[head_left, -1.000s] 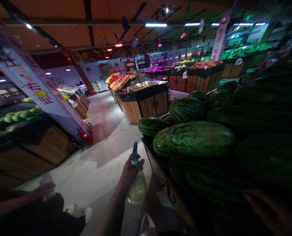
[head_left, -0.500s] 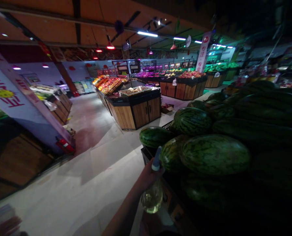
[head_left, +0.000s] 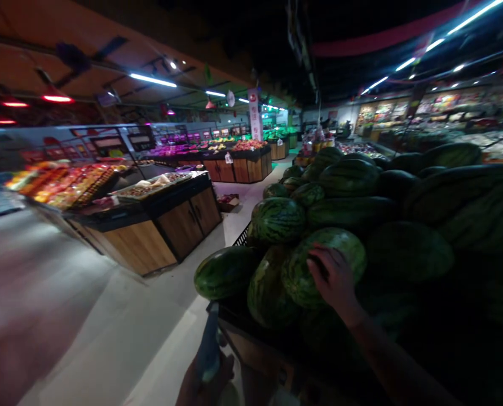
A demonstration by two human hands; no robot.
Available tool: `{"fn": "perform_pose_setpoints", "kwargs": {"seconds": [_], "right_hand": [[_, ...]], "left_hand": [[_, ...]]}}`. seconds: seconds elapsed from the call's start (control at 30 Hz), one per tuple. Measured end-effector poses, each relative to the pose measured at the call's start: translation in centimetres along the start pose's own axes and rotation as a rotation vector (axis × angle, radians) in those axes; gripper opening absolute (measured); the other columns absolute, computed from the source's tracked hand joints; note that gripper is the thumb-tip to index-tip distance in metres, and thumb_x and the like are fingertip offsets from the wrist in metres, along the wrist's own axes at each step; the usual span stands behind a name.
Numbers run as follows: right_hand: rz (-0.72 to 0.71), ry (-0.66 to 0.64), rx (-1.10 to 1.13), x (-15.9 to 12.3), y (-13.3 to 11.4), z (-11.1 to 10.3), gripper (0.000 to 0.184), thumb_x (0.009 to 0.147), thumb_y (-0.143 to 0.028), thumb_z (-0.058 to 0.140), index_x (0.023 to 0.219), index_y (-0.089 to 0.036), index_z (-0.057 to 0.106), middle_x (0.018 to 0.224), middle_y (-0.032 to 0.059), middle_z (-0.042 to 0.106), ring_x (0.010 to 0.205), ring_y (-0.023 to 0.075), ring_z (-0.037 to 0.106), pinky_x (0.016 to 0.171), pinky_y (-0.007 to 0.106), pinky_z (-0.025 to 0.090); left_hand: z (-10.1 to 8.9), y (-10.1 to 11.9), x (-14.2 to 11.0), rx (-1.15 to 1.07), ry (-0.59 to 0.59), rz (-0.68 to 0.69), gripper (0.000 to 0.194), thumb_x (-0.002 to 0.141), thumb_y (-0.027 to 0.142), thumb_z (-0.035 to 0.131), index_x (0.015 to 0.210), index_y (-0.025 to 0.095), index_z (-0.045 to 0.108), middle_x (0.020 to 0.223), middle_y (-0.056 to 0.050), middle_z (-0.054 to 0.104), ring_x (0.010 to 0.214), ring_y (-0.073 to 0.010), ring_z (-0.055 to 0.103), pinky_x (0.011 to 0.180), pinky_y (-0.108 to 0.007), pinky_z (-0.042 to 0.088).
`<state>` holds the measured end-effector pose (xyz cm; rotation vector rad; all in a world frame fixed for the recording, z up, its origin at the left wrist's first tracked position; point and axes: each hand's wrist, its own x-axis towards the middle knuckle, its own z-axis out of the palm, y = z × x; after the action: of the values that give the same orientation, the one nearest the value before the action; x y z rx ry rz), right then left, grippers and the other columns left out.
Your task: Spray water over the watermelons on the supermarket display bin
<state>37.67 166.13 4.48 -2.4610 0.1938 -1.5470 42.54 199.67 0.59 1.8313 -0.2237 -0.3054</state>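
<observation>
My left hand (head_left: 211, 375) is low in the view, wrapped round the neck of a spray bottle (head_left: 209, 344) with a grey-blue trigger head. The bottle's lower part is mostly cut off by the frame and lost in shadow. To the right, my right hand (head_left: 331, 276) is over a striped green watermelon (head_left: 298, 270), appearing to touch it with bent fingers. A gap shows between thumb and fingers, and I see nothing held there. A yellowish-green watermelon (head_left: 270, 290) and a darker one (head_left: 226, 273) lie just left of it.
More watermelons (head_left: 348, 177) are heaped to the right and behind, on a dark-edged stand with a black slatted rim (head_left: 242, 234). Across the pale floor (head_left: 150, 321) stands a wooden fruit counter (head_left: 137, 248). A box (head_left: 228, 202) sits on the floor beyond it.
The view has swung right. My left hand with the spray bottle is now lower and further left in view. My right hand has appeared over a watermelon. A hand at the lower left is out of view.
</observation>
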Motion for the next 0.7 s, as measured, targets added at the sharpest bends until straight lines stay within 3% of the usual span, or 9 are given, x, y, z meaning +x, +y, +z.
{"fn": "perform_pose_setpoints", "kwargs": {"seconds": [0.1,0.17,0.27,0.37,0.43,0.5,0.57,0.7], "right_hand": [[0.023,0.03,-0.02,-0.6,-0.1,0.1,0.01,0.095,-0.024,0.054,0.101,-0.022,0.062,0.108,0.0075,0.07,0.098,0.0227,0.065,0.094,0.044,0.045],[0.026,0.024,-0.032,-0.8,-0.1,-0.2,0.01,0.095,-0.022,0.053,0.1,-0.022,0.063,0.108,0.0068,0.07,0.098,0.022,0.066,0.096,0.044,0.043],[0.037,0.016,-0.053,-0.8,-0.1,-0.4,0.011,0.095,-0.02,0.053,0.099,-0.022,0.063,0.108,0.0062,0.071,0.1,0.0214,0.066,0.099,0.044,0.04],[0.039,0.003,-0.059,-0.7,-0.1,-0.3,0.012,0.094,-0.02,0.052,0.099,-0.022,0.063,0.107,0.006,0.071,0.101,0.0212,0.066,0.099,0.044,0.039],[0.027,0.005,-0.059,-0.8,0.0,-0.3,0.012,0.094,-0.02,0.052,0.099,-0.022,0.063,0.107,0.0062,0.071,0.1,0.0213,0.066,0.099,0.044,0.039],[0.012,0.016,-0.063,-0.9,0.1,-0.3,0.012,0.095,-0.021,0.052,0.098,-0.021,0.064,0.106,0.0065,0.071,0.099,0.0216,0.067,0.098,0.044,0.04],[-0.002,0.018,-0.071,-1.0,0.3,-0.3,0.012,0.095,-0.021,0.053,0.098,-0.021,0.064,0.105,0.0067,0.072,0.097,0.022,0.067,0.097,0.043,0.04],[-0.024,0.025,-0.084,-1.0,0.4,-0.4,0.012,0.094,-0.022,0.053,0.096,-0.02,0.064,0.103,0.0078,0.072,0.094,0.0228,0.067,0.092,0.042,0.044]], "left_hand": [[0.8,1.9,0.9,0.014,-0.142,0.017,0.041,0.078,0.054,0.066,0.105,0.025,0.054,0.075,-0.001,0.063,0.069,-0.0225,0.065,0.07,-0.037,0.056],[2.0,4.5,2.1,0.105,-0.306,0.119,0.043,0.078,0.053,0.065,0.109,0.023,0.058,0.086,-0.004,0.066,0.081,-0.0231,0.064,0.075,-0.034,0.053],[4.9,9.1,4.4,0.219,-0.545,0.28,0.04,0.08,0.047,0.063,0.11,0.022,0.06,0.089,-0.003,0.064,0.085,-0.0215,0.059,0.079,-0.033,0.048],[8.2,12.1,6.9,0.137,-0.629,0.391,0.032,0.082,0.044,0.063,0.103,0.021,0.058,0.082,0.001,0.056,0.078,-0.0161,0.052,0.073,-0.028,0.043],[9.5,12.6,8.5,0.063,-0.576,0.419,0.028,0.083,0.043,0.062,0.097,0.021,0.055,0.078,0.003,0.052,0.074,-0.0139,0.049,0.068,-0.026,0.041],[9.2,11.9,10.2,0.033,-0.454,0.414,0.029,0.083,0.045,0.062,0.095,0.02,0.053,0.075,0.004,0.051,0.071,-0.0135,0.049,0.066,-0.026,0.04],[7.3,10.3,11.6,0.009,-0.306,0.378,0.034,0.081,0.049,0.064,0.094,0.02,0.053,0.074,0.003,0.055,0.071,-0.0144,0.052,0.068,-0.028,0.042],[0.8,5.9,13.3,-0.041,-0.008,0.274,0.043,0.076,0.053,0.067,0.098,0.018,0.054,0.068,0.003,0.06,0.066,-0.0157,0.057,0.068,-0.03,0.045]]}}
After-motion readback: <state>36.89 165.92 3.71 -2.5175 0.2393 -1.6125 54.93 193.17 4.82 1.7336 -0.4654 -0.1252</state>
